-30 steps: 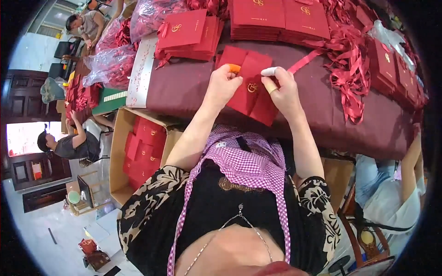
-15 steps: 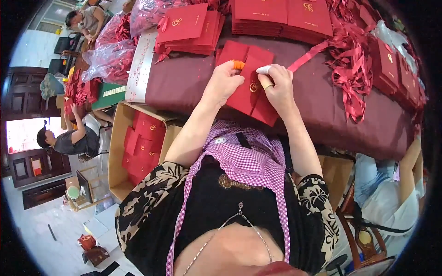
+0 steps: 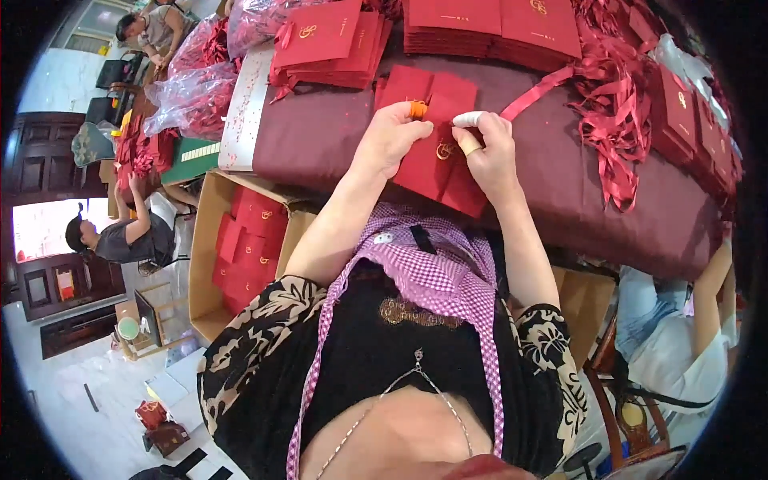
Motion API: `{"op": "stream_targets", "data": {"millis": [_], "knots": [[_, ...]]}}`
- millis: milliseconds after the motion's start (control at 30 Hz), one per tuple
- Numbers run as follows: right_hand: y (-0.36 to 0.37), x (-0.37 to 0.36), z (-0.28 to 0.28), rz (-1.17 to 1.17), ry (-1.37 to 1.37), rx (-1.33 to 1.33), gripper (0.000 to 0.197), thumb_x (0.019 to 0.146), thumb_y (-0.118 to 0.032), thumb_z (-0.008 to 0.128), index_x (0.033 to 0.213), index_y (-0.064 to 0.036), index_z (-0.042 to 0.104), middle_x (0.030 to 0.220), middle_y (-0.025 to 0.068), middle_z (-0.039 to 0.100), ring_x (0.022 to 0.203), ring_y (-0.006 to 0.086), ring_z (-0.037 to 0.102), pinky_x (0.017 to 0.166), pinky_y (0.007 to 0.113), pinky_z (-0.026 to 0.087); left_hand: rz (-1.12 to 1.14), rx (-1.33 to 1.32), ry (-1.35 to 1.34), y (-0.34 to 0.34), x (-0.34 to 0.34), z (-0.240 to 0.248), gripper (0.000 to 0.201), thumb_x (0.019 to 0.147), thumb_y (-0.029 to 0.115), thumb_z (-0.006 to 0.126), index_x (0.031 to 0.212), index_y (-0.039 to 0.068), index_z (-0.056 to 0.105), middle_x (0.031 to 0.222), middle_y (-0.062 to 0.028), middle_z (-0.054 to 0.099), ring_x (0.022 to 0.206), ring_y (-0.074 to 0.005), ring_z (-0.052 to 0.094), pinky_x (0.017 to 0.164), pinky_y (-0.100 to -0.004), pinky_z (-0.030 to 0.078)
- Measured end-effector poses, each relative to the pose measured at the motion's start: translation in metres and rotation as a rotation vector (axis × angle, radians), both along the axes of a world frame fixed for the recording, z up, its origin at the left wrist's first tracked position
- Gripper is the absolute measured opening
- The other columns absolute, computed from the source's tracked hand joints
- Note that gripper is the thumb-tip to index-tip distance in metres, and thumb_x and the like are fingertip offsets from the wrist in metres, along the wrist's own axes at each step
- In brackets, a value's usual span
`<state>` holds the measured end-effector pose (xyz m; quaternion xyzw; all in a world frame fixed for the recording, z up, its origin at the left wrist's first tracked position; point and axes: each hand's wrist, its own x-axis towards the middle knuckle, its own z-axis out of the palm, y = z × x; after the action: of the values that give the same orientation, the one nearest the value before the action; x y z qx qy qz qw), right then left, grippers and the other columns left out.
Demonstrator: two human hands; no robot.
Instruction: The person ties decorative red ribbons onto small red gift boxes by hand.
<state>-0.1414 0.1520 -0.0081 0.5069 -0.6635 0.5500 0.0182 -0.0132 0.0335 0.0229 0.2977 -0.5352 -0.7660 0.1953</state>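
Note:
A flat red paper piece (image 3: pixel 426 166) with a gold emblem, like a folded gift bag, lies slanted before me on the dark cloth-covered table (image 3: pixel 316 142). Over its left part is my left hand (image 3: pixel 390 142), fingers curled, thumb pointing right, an orange wrap on one fingertip. My right hand (image 3: pixel 490 152) is at its right edge, thumb and index finger drawn together; it wears a white finger wrap and a ring. Whatever either hand pinches is too small to make out. A red ribbon (image 3: pixel 538 92) runs from a ribbon heap (image 3: pixel 612 120) to behind my right fingers.
Stacks of red paper pieces stand at the far left (image 3: pixel 320 36), far middle (image 3: pixel 488 32) and right (image 3: pixel 680 120). A cardboard box (image 3: pixel 204 264) of red pieces sits left below the table. People work at left (image 3: pixel 140 236), far left (image 3: pixel 160 36) and right (image 3: pixel 680 336).
My two hands have moved slightly apart over the red paper piece, the right one shifting a little to the right. The paper piece stays nearly where it was.

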Motion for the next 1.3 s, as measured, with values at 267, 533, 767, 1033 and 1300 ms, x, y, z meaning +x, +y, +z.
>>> {"op": "stream_targets", "data": {"millis": [267, 533, 767, 1033, 1300], "knots": [[0.007, 0.004, 0.011, -0.026, 0.047, -0.031, 0.012, 0.075, -0.004, 0.07, 0.084, -0.0068, 0.063, 0.084, 0.0042, 0.065, 0.082, 0.0217, 0.059, 0.082, 0.034, 0.04, -0.077, 0.095, 0.013, 0.003, 0.006, 0.011, 0.021, 0.08, -0.004, 0.06, 0.1, -0.002, 0.064, 0.092, -0.0048, 0.066, 0.081, -0.011, 0.061, 0.075, -0.025, 0.048], [0.009, 0.01, 0.018, -0.055, 0.007, -0.023, 0.012, 0.074, -0.003, 0.07, 0.082, -0.0076, 0.062, 0.082, 0.0033, 0.065, 0.079, 0.0207, 0.059, 0.08, 0.033, 0.039, -0.101, 0.1, -0.032, 0.002, 0.011, 0.01, 0.02, 0.08, -0.001, 0.062, 0.1, -0.002, 0.065, 0.092, -0.0055, 0.067, 0.082, -0.0114, 0.06, 0.078, -0.0254, 0.047], [0.01, 0.009, 0.016, 0.011, 0.015, -0.015, 0.012, 0.075, -0.001, 0.07, 0.084, -0.0058, 0.064, 0.084, 0.0042, 0.065, 0.083, 0.0202, 0.06, 0.083, 0.031, 0.041, -0.141, 0.109, -0.028, -0.001, 0.015, 0.009, 0.02, 0.079, -0.001, 0.063, 0.098, -0.002, 0.065, 0.091, -0.0057, 0.067, 0.081, -0.0114, 0.06, 0.077, -0.0248, 0.047], [0.009, 0.008, 0.012, 0.003, -0.008, -0.011, 0.011, 0.075, -0.001, 0.07, 0.084, -0.0056, 0.064, 0.085, 0.0044, 0.066, 0.084, 0.0199, 0.06, 0.083, 0.031, 0.041, -0.168, 0.131, -0.061, 0.0, 0.016, 0.015, 0.02, 0.079, 0.0, 0.062, 0.099, -0.002, 0.066, 0.092, -0.0053, 0.067, 0.082, -0.0116, 0.061, 0.078, -0.0255, 0.048], [0.005, 0.01, 0.006, 0.018, -0.045, -0.087, 0.012, 0.073, -0.003, 0.072, 0.08, -0.0074, 0.063, 0.078, 0.0031, 0.064, 0.074, 0.0204, 0.059, 0.076, 0.032, 0.039, -0.151, 0.093, -0.064, -0.003, 0.016, 0.008, 0.017, 0.079, -0.001, 0.063, 0.096, -0.002, 0.066, 0.09, -0.0052, 0.067, 0.08, -0.0111, 0.061, 0.076, -0.0249, 0.048]]}}
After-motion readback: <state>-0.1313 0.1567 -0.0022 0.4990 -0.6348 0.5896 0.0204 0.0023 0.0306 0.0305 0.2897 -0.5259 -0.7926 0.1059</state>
